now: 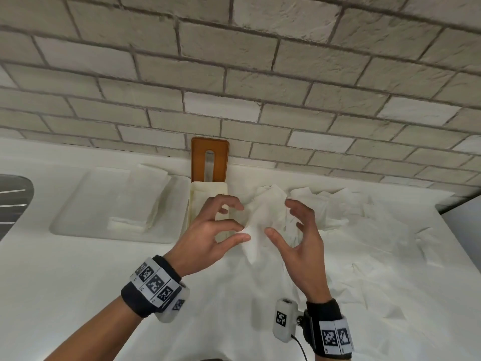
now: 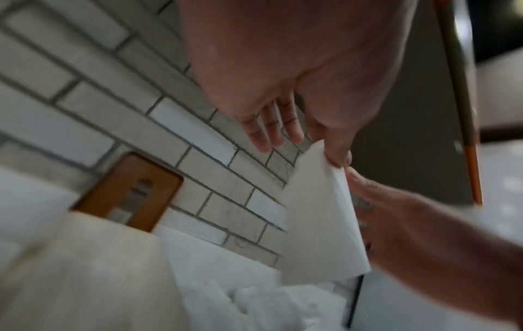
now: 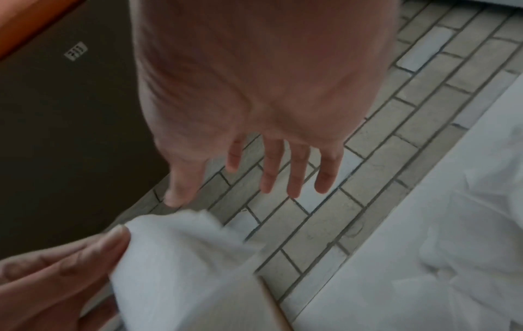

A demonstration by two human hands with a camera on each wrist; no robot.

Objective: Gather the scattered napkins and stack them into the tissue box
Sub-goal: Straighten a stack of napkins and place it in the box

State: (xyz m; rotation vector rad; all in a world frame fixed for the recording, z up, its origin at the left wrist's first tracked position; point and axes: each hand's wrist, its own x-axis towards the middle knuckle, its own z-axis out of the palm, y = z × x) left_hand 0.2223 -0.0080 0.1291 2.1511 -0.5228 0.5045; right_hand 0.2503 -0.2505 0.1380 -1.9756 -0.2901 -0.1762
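My left hand (image 1: pixel 243 231) pinches a white napkin (image 1: pixel 263 220) by its left edge, held up above the counter. My right hand (image 1: pixel 282 220) is beside it with fingers spread, its thumb close to the napkin; whether it touches I cannot tell. The left wrist view shows my left hand (image 2: pixel 311 143) with its thumb on the napkin (image 2: pixel 319 212). From the right wrist, the right hand (image 3: pixel 226 192) holds nothing and the napkin (image 3: pixel 183 257) hangs below it. The cream tissue box (image 1: pixel 208 191) stands open just left of my hands. Its brown lid (image 1: pixel 210 157) leans on the wall.
Several loose napkins (image 1: pixel 351 212) lie crumpled over the counter's right side. A shallow white tray (image 1: pixel 78 204) at the left holds a folded napkin stack (image 1: pixel 145 201). The brick wall (image 1: pixel 260 74) runs close behind. The counter ends at the right edge (image 1: pixel 458 230).
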